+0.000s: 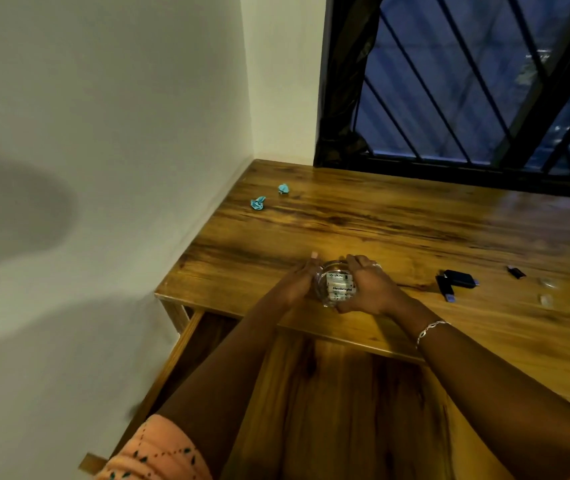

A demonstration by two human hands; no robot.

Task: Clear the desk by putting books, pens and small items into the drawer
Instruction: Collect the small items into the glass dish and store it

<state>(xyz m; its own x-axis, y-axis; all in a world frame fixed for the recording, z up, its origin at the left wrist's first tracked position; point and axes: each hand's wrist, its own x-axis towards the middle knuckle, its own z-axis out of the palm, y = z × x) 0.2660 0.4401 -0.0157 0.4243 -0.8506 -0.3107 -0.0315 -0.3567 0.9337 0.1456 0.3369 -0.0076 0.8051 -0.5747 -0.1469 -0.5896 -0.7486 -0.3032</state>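
A small clear glass jar (332, 271) with white batteries (340, 285) inside stands near the front edge of the wooden desk (363, 216). My left hand (299, 280) grips its left side and my right hand (370, 287) grips its right side. Below the desk edge the wooden drawer (339, 403) is pulled open, and my forearms reach over it. Two black USB sticks (453, 282) lie on the desk to the right of the jar. Two crumpled blue paper balls (258, 203) lie near the wall at the back left.
A small dark item (516, 271) and several small clear bits (546, 299) lie at the desk's right. A white wall runs along the left of the desk. A barred window (484, 81) with a dark frame stands behind the desk.
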